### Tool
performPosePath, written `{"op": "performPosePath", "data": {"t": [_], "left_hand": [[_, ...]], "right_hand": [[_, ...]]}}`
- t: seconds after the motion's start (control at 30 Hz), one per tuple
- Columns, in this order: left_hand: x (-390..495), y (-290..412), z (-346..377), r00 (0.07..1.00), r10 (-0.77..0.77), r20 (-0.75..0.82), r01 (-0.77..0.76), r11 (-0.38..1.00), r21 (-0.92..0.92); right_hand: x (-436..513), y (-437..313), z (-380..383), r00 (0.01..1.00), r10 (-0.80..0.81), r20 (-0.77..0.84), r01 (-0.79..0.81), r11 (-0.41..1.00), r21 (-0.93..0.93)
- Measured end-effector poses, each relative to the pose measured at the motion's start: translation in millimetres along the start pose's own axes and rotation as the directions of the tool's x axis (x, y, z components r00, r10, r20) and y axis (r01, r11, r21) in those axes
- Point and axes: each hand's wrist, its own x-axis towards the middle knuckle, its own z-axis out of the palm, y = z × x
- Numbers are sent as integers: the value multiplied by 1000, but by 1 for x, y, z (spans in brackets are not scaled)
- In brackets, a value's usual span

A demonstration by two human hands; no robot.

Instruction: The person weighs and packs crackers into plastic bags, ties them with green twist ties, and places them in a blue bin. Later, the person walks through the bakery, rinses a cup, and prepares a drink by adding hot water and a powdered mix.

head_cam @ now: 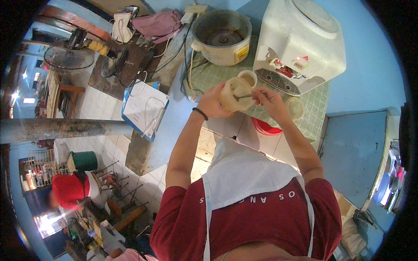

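My left hand [214, 101] grips a translucent plastic tub [237, 103] from its side, tilted so that its inside shows. The fingers of my right hand [268, 100] are closed on the handle of a metal spoon [245, 96], whose far end is inside the tub. What the tub holds is hard to make out. Touching or just behind the tub stands a small white cup [248, 77] with something pale in it. A round clear container [295, 108] is on the green checked tabletop [313, 112], right of my right forearm.
A rice cooker [222, 39] with its lid off and a white water dispenser [298, 49] stand at the back. Cables and a clipboard with papers [145, 109] are at the left, near a fan [69, 58]. Something red [266, 126] is below the table edge. A person in red [70, 190] is farther off.
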Motion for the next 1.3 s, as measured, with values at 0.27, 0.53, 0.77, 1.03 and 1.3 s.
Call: {"op": "performPosePath", "data": {"t": [0.27, 0.53, 0.77, 1.03, 1.3], "left_hand": [[7, 14, -3, 993, -52, 105, 35, 988, 152], [2, -2, 1, 1000, -22, -8, 22, 999, 42], [-9, -10, 0, 995, -99, -23, 99, 995, 23], [-5, -12, 3, 999, -36, -34, 36, 999, -6], [12, 12, -8, 988, -126, 87, 113, 985, 132]], "right_hand": [[0, 3, 10, 993, 75, 94, -82, 994, 67], [3, -11, -13, 983, 92, -158, -40, 952, 302], [9, -8, -28, 967, 110, -228, -17, 928, 373], [11, 1, -18, 990, 51, -135, -23, 979, 201], [14, 15, 5, 992, 102, 81, -109, 989, 96]]}}
